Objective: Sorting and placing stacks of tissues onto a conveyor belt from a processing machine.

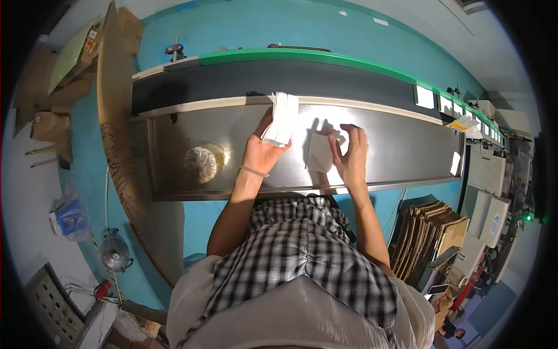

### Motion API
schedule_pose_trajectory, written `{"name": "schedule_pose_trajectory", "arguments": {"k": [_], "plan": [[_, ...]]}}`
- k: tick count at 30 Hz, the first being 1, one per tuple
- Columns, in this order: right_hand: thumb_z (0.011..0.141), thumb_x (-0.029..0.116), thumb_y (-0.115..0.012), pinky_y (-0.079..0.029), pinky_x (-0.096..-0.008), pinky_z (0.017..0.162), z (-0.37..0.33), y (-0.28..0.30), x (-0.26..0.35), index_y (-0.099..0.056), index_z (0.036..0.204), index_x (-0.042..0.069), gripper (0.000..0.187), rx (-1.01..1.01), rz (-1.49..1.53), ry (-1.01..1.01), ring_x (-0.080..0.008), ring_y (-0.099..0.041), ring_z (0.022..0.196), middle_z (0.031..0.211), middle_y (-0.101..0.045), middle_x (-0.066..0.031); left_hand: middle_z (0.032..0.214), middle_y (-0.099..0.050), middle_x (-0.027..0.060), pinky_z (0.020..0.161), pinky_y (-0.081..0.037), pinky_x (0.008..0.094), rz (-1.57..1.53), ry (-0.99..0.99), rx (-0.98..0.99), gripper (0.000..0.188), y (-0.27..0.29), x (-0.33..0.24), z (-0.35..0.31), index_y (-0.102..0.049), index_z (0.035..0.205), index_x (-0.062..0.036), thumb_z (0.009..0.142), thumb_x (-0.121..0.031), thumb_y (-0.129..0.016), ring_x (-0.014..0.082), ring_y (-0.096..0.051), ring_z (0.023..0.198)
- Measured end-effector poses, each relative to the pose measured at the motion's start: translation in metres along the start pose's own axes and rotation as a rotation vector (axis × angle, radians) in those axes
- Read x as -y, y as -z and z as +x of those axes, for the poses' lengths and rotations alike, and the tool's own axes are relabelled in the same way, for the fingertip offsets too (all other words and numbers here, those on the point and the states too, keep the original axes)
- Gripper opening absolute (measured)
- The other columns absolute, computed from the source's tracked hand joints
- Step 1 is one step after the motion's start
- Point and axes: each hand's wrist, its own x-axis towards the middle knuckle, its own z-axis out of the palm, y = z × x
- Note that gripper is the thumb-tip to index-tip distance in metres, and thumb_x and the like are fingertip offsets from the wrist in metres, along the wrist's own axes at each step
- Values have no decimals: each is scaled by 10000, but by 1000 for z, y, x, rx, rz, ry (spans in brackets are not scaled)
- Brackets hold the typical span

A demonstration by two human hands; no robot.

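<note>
A thick stack of white paper pieces stands fanned at its upper edge in my left hand, whose fingers and thumb close round its sides. My right hand is raised over the metal worktop, fingers bent and apart, with nothing seen in them. Just left of that hand, a flat white paper piece with a folded look lies on the worktop; shadows of the fingers fall beside it. Farther left on the same surface rests a roll of clear tape.
Beyond the worktop runs a dark conveyor belt with a green rail. A tall cardboard sheet stands at the left end. Stacked flat cardboard is at my lower right. A fan stands at lower left.
</note>
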Motion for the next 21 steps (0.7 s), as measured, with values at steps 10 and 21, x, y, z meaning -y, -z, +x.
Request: {"name": "schedule_pose_trajectory", "arguments": {"k": [10, 21], "plan": [[949, 274, -698, -479, -251, 717, 38, -25, 72, -652, 1135, 27, 312, 352, 1327, -681, -89, -586, 802, 934, -658, -4, 1479, -447, 68, 1035, -448, 488, 162, -86, 124, 570, -20, 7, -11, -270, 1536, -273, 1018, -166, -480, 269, -477, 1331], [871, 120, -624, -471, -313, 602, 53, -26, 26, -592, 1105, -19, 275, 112, 541, -150, -202, -579, 654, 795, -609, -132, 1354, -571, 77, 1061, -428, 447, 149, 122, 121, 459, -7, 20, 28, -449, 1430, -82, 1005, -218, -556, 226, -535, 1269]]}}
